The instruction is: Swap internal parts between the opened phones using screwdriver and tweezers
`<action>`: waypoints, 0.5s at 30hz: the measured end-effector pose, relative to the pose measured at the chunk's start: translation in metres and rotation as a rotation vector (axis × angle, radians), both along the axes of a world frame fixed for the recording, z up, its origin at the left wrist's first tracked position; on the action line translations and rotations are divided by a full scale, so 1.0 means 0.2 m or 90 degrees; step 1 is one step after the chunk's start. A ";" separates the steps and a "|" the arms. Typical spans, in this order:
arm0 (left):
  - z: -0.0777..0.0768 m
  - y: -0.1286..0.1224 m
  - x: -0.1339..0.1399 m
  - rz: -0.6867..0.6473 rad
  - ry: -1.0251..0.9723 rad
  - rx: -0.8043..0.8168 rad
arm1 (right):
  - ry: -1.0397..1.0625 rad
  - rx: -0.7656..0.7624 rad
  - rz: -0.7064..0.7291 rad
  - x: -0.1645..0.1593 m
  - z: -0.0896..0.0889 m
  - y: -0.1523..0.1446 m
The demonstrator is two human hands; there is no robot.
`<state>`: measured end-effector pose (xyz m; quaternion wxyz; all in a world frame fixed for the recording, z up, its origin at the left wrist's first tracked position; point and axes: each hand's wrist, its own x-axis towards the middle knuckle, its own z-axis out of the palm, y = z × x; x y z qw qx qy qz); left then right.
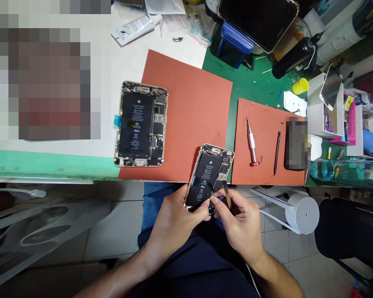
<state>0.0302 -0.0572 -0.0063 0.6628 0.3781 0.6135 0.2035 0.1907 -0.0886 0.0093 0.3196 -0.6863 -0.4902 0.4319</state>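
Observation:
My left hand [174, 221] grips the lower end of a small opened phone [209, 174] with a gold frame and a black battery, held over the table's front edge. My right hand [239, 223] pinches metal tweezers [227, 193] whose tips touch the phone's lower right part. A second, larger opened phone [141, 124] lies flat on the big red mat [192, 103], to the left and apart from both hands.
A smaller red mat [264, 165] on the right carries a red-capped screwdriver [252, 142], a black spudger [277, 152] and a blurred dark block [296, 142]. A glue tube [135, 29], black bottle [294, 56], yellow cap [300, 86] and tablet [259, 20] stand farther back. A white roll [301, 213] hangs below the edge.

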 end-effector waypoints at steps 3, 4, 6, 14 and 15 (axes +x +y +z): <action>0.00 0.01 0.01 0.002 -0.006 -0.007 | 0.025 -0.010 -0.012 0.00 0.00 0.01; 0.01 0.01 0.01 0.002 -0.013 -0.009 | 0.032 -0.013 -0.017 0.00 0.00 0.01; 0.02 0.02 0.01 0.008 -0.029 -0.009 | 0.038 -0.018 -0.024 0.00 0.00 0.01; 0.02 0.01 0.00 0.021 -0.053 -0.023 | 0.051 -0.023 -0.030 0.00 0.01 0.01; 0.02 0.01 0.00 0.021 -0.051 -0.024 | 0.050 -0.024 -0.030 0.00 0.01 0.01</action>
